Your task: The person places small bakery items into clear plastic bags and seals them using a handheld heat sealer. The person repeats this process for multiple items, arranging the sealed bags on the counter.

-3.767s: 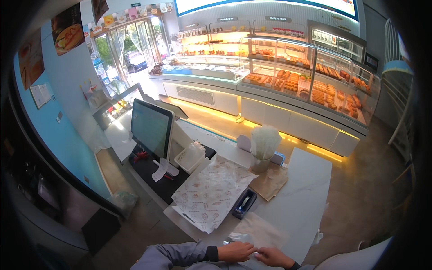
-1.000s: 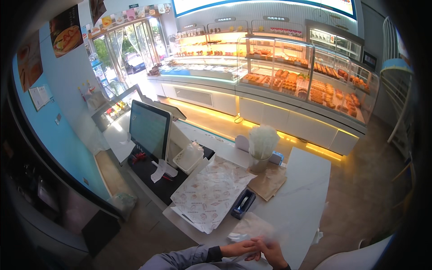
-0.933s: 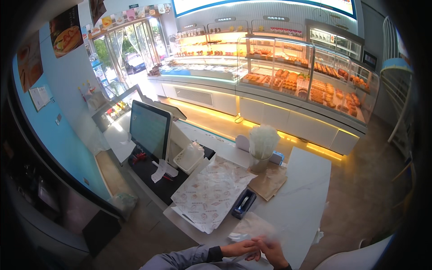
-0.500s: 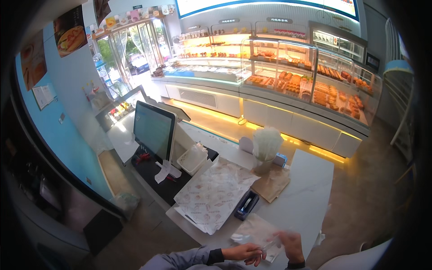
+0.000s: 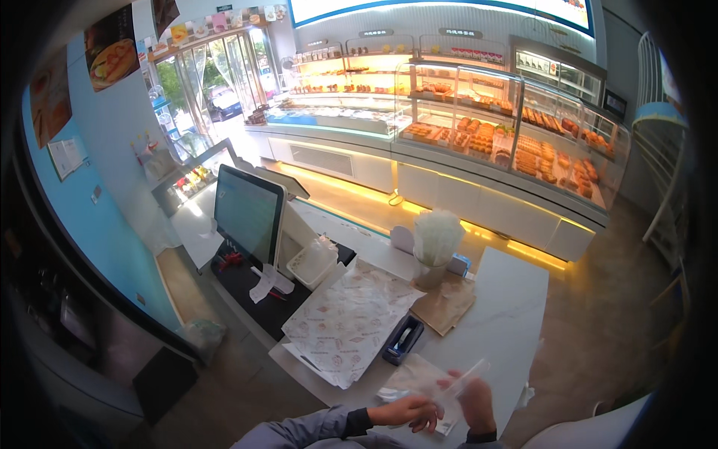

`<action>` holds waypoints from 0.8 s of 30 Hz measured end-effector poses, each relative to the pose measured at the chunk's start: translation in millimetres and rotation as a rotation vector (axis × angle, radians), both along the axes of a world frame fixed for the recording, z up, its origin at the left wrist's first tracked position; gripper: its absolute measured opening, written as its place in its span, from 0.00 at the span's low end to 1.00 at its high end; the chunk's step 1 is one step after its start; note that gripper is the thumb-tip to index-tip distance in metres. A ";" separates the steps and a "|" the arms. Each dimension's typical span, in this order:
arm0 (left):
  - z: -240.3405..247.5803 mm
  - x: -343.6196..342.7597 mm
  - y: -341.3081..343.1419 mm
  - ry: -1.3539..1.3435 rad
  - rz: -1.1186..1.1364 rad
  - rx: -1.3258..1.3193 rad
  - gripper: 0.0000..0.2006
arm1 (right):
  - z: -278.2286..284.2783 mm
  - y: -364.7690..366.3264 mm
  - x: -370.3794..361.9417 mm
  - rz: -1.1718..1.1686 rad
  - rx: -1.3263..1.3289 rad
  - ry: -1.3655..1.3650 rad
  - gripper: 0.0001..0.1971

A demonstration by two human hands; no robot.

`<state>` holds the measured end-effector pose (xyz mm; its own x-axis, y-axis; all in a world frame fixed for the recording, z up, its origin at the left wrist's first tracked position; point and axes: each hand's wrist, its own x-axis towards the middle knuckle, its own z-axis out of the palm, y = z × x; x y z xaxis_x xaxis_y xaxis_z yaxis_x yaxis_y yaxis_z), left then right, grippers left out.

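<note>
Thin clear plastic bag [image 5: 437,382] pinched between left hand [image 5: 407,411] and right hand [image 5: 476,395] over white counter [image 5: 501,314]; light, limp, slippery; best gripped by its edges.

Clear plastic bag [image 5: 437,382]: thin, translucent, crumpled, with one edge raised toward the upper right. Position: bottom centre of frame, above the white tabletop [image 5: 508,314].

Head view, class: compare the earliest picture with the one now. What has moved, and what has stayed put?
The right hand has lifted away from the left hand, raising a clear plastic wrapper off the white counter. The printed paper sheets and tape dispenser are unmoved.
</note>
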<state>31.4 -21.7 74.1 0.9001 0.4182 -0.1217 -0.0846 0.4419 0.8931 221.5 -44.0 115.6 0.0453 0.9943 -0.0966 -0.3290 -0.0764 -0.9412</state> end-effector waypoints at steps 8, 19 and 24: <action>14.0 7.2 2.5 -0.102 -0.080 0.154 0.17 | 36.3 -15.4 3.4 0.288 0.042 -0.451 0.20; 23.5 1.1 -9.3 -0.118 -0.150 0.029 0.16 | 64.6 -17.5 9.6 -0.022 0.078 -0.321 0.21; 24.5 -2.4 -7.0 -0.030 -0.180 0.076 0.16 | 67.2 -15.9 12.1 -0.024 0.102 -0.359 0.23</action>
<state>29.0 -28.7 98.6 0.9641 0.2570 -0.0676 -0.0377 0.3840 0.9225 233.7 -59.8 182.7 0.0820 0.9962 0.0287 0.0225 0.0270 -0.9994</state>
